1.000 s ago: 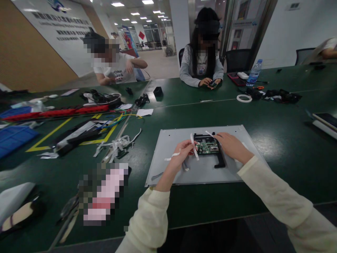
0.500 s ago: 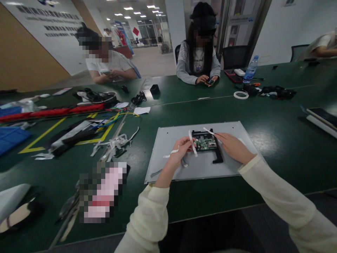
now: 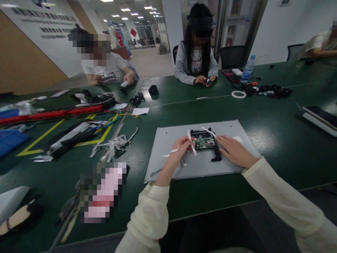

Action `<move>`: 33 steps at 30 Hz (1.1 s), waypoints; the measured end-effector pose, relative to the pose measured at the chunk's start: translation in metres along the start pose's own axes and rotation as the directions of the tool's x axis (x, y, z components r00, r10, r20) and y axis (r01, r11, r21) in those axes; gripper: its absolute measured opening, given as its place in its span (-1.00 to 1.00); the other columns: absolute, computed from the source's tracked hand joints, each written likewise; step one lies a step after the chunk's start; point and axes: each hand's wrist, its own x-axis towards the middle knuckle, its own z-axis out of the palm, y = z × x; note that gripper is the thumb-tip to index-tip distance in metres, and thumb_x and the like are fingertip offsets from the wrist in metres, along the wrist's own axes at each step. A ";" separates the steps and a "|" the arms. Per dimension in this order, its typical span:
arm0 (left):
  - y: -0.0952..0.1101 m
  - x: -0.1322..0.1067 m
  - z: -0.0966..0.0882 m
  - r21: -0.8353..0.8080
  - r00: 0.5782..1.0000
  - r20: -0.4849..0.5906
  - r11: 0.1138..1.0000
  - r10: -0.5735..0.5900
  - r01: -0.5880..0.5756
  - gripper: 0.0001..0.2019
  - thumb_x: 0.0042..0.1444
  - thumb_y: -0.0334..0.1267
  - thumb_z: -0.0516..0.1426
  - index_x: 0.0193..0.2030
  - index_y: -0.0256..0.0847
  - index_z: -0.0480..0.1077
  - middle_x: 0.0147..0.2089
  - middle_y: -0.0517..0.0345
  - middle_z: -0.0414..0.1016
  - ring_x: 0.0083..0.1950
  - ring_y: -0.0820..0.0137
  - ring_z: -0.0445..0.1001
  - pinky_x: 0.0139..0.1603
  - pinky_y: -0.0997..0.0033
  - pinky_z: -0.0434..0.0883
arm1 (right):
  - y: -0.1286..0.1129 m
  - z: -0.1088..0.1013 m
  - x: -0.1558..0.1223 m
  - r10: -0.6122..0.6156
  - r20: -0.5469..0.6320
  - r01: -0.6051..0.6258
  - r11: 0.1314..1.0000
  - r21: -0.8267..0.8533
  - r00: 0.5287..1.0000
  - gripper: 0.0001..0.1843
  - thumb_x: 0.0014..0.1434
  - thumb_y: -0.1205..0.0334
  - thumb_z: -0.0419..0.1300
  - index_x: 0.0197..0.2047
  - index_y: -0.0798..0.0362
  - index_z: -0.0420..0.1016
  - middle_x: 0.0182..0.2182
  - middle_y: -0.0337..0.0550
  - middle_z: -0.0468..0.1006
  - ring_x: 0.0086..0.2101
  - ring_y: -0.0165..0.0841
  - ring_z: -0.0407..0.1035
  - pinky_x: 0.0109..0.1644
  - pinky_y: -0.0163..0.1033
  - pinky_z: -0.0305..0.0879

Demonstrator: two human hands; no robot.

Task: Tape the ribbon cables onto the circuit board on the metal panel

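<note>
Green table (image 3: pixel 189 109) under gray panel (image 3: pixel 164 144); over panel's right half, right hand (image 3: pixel 235 150), fingers nearly straight; over its left half, left hand (image 3: pixel 180 149), fingers nearly closed, both grips unclear; mid-panel, black frame (image 3: pixel 216 154) with circuit board (image 3: pixel 203 142), probably light, stiff, fragile, best gripped by edges.

On my remote feed, the word "YORK" stands legible across a white T-shirt (image 3: pixel 114 70) worn by a person (image 3: pixel 91 75) seated opposite, above a second line whose last letters read "KEES." Rows of dark Chinese characters, with a smaller line in Latin letters, run over the white wall sign (image 3: pixel 44 31) at upper left, too smeared for me to read. Blue-and-white print on the water bottle (image 3: pixel 247 70), lettering on the glass door (image 3: pixel 234 21) and print on a second person's shirt (image 3: pixel 197 59) likewise defeat my camera.
</note>
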 end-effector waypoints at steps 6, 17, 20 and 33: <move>-0.006 0.004 0.006 -0.016 1.000 -0.013 1.000 0.013 -0.013 -0.76 -0.07 -0.17 0.21 -0.28 -0.26 0.48 -0.43 0.15 0.46 -0.37 0.44 0.42 -0.26 0.46 0.36 | 0.006 0.000 0.005 -0.017 -0.003 0.017 0.997 0.069 1.000 -0.42 0.28 0.02 -0.07 0.32 -0.01 0.06 0.26 -0.04 0.18 0.27 -0.14 -0.01 0.29 0.14 0.01; -0.012 0.006 0.005 -0.035 0.999 -0.025 0.999 0.024 -0.025 -0.79 -0.03 -0.22 0.19 -0.26 -0.27 0.48 -0.42 0.15 0.48 -0.36 0.46 0.43 -0.21 0.45 0.37 | 0.001 -0.002 0.040 -0.003 0.009 -0.001 0.914 0.406 1.000 -0.33 0.27 0.02 -0.06 0.37 -0.08 -0.19 0.33 -0.06 -0.04 0.30 -0.24 -0.10 0.34 0.01 -0.11; -0.016 0.008 0.003 -0.027 0.999 -0.031 0.999 0.026 -0.027 -0.79 -0.04 -0.21 0.20 -0.26 -0.26 0.48 -0.42 0.14 0.49 -0.35 0.44 0.44 -0.23 0.44 0.38 | -0.001 0.006 0.047 -0.031 -0.029 0.040 0.925 0.378 0.999 -0.33 0.27 0.03 -0.04 0.38 -0.11 -0.18 0.32 -0.07 0.01 0.29 -0.24 -0.07 0.34 0.02 -0.10; -0.015 0.010 -0.005 -0.031 0.997 -0.063 0.999 0.037 -0.039 -0.82 -0.03 -0.23 0.20 -0.28 -0.26 0.45 -0.40 0.14 0.49 -0.36 0.47 0.44 -0.25 0.47 0.37 | 0.002 -0.002 0.051 -0.047 -0.020 0.051 0.924 0.378 0.999 -0.23 0.14 -0.05 0.13 0.34 -0.10 -0.06 0.22 -0.02 0.15 0.20 -0.15 0.07 0.26 0.05 0.04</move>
